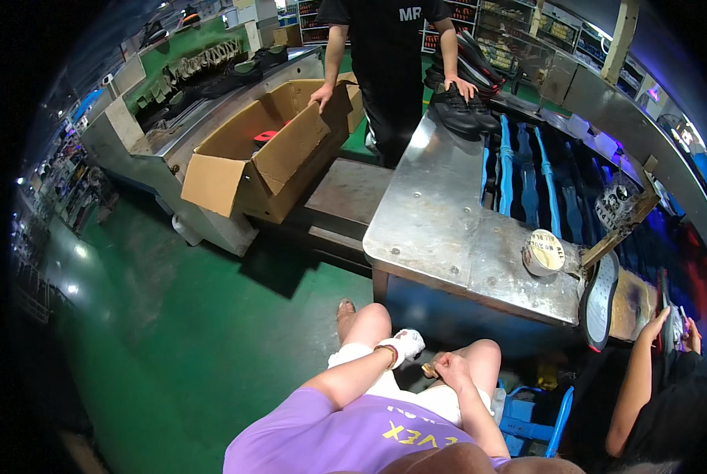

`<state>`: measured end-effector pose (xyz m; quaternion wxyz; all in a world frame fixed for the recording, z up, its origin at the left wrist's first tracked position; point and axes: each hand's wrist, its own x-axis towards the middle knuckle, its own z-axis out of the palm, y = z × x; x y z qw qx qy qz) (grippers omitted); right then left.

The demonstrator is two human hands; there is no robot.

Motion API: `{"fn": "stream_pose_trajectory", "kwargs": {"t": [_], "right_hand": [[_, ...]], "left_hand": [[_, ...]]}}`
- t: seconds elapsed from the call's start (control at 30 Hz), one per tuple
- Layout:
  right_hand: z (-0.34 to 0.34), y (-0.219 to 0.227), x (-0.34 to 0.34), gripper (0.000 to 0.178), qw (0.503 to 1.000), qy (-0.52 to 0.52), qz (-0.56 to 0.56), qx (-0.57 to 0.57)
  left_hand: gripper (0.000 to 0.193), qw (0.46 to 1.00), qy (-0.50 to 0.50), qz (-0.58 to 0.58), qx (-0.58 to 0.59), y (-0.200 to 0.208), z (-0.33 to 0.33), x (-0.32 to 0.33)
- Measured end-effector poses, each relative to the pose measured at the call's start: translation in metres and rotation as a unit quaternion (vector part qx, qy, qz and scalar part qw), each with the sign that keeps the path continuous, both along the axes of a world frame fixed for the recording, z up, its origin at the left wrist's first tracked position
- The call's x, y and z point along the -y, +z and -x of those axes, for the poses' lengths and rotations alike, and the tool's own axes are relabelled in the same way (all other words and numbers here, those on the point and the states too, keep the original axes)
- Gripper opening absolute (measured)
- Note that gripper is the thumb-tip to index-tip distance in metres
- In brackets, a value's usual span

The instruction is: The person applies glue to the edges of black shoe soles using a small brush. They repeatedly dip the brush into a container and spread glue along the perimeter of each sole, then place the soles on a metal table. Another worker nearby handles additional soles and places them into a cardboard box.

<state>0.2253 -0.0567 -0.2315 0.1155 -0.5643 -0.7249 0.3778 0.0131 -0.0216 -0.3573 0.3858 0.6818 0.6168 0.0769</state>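
Head view: left hand, white-gloved, grip loosely curled, contents cannot be told. Right hand, bare, grip pinched on small tan item, held above white shorts, presumably for close handling. Pale tub on metal table, apparently for seated reach.

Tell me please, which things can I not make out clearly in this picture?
In the head view:
- Small brownish thing by the right hand: too small to identify.
- Left hand: white cloth covers its fingers.
- Box: its walls and flaps hide most contents; something red shows.
- Standing person: head cut off by the top edge.
- Far-left racks: too dark and blurred.
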Motion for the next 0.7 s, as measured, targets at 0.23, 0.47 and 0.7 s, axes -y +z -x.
{"fn": "stream_pose_trajectory", "kwargs": {"t": [0.23,0.47,0.7], "right_hand": [[-0.001,0.0,0.002,0.024,1.0,-0.005,0.002,0.01],[0.001,-0.004,0.002,0.023,1.0,0.004,-0.015,0.006],[-0.009,-0.004,-0.001,0.025,1.0,-0.022,0.008,0.005]], "left_hand": [[0.031,0.999,-0.031,-0.02,-0.034,0.002,0.001,0.001],[0.031,0.996,-0.059,-0.053,-0.03,0.002,0.006,0.003],[0.032,0.999,-0.037,-0.001,-0.017,0.063,-0.009,0.0]]}}
